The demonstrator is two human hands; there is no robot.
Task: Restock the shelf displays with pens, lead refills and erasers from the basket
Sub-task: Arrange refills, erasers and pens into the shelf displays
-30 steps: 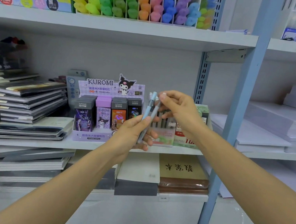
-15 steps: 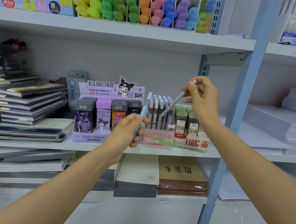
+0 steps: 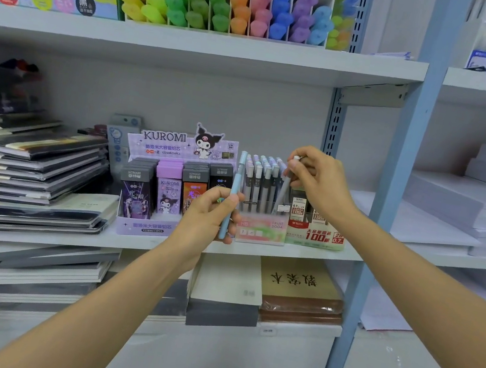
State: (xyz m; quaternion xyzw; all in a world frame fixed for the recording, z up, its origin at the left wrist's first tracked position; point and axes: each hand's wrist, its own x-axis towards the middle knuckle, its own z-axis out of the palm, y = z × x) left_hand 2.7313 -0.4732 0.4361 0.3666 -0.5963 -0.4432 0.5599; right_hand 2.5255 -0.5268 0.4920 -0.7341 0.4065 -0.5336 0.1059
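- The right hand [image 3: 318,180] pinches the top of a grey pen [image 3: 283,190]. The pen hangs below the fingers, a bit tilted, and its tip seems to be down in the pen box [image 3: 260,228].
- To do this well, she or he should stand the pen straight, find a gap and let it slide in gently.
- The left hand [image 3: 208,216] grips a blue pen [image 3: 237,179] low down. Most of the pen sticks up above the fist, just left of the box.

Honestly, all we get of the person is two arms: left forearm [image 3: 108,299] and right forearm [image 3: 411,280] bare right up to the frame edge, left hand [image 3: 208,216] and right hand [image 3: 318,183] bare too. Whatever top they're wearing, we can't tell.
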